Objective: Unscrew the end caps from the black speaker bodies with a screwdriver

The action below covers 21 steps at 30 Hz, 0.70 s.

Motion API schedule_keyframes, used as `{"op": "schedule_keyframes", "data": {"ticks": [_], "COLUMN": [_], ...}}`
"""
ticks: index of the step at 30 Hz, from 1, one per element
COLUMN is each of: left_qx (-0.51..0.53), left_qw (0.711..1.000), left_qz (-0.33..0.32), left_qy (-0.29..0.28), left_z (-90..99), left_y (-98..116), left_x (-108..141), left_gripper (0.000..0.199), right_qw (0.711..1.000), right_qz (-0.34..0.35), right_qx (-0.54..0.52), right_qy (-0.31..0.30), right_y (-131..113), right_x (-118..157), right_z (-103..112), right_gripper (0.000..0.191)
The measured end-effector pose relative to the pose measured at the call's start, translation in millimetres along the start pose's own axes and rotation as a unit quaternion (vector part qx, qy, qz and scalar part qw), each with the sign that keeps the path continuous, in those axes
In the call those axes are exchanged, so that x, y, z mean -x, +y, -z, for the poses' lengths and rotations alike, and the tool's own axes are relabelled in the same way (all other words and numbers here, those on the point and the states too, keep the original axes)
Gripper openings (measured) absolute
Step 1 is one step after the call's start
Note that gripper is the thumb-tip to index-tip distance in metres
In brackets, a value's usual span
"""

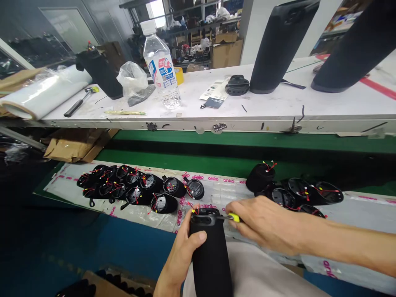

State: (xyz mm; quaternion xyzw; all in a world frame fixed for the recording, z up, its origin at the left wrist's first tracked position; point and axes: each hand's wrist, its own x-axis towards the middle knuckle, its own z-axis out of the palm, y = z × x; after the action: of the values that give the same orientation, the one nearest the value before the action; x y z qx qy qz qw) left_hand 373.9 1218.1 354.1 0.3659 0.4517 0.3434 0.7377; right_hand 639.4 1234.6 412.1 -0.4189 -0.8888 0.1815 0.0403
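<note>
My left hand (182, 251) is wrapped round a black, fabric-covered cylindrical speaker (212, 260), its thumb pressed on the near side. The speaker stands nearly upright against my lap, with red wires (196, 209) at its top rim. In my closed right hand (262, 222) is a yellow-handled tool (234, 217); its thin metal end reaches the right side of the speaker's top rim. My fingers cover most of the handle, so its exact kind is unclear. Beyond my hands, several similar speakers (165, 203) lie grouped on the left, their open ends showing red wires.
More open speakers (283, 198) lie on the right of the plastic-covered bench (216, 192). Above it, a white shelf (192, 111) holds a water bottle (162, 70), a hammer-like tool (80, 102), a plastic roll (46, 93) and standing speakers (278, 49). Cardboard (77, 144) sits at left.
</note>
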Motion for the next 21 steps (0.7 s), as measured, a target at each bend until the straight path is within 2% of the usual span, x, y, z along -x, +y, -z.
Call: {"op": "schedule_keyframes", "data": {"ticks": [4,5,8,15,18,21], "left_qx": [-0.026,-0.021,-0.001,-0.028,-0.048,-0.079], "left_qw": [1.000,1.000,1.000,0.999,0.998,0.996], "left_qz": [0.000,-0.001,-0.003,-0.014,-0.023,-0.038], "left_qy": [-0.009,-0.006,-0.003,0.024,0.039,0.030], "left_z": [-1.9,-3.9,-9.3,-12.9,-14.3,-15.3], "left_y": [4.6,5.4,6.8,5.3,5.1,6.2], "left_x": [-2.0,-2.5,-2.7,-0.1,0.6,1.4], "left_gripper": [0.079,0.080,0.079,0.073,0.075,0.074], "right_qw": [1.000,0.999,0.999,0.998,0.998,0.998], "right_qz": [0.012,0.016,0.023,0.028,0.034,0.042], "right_qx": [0.013,0.027,0.047,0.041,0.044,0.046], "right_qy": [0.005,0.010,0.001,-0.028,-0.026,-0.017], "right_y": [-15.2,-16.0,-14.4,-14.2,-13.4,-11.4], "right_x": [-3.1,-4.5,-8.4,-11.0,-8.9,-6.7], "right_z": [-9.5,-11.8,-14.9,-12.8,-15.1,-17.7], "right_gripper": [0.001,0.005,0.012,0.013,0.012,0.011]}}
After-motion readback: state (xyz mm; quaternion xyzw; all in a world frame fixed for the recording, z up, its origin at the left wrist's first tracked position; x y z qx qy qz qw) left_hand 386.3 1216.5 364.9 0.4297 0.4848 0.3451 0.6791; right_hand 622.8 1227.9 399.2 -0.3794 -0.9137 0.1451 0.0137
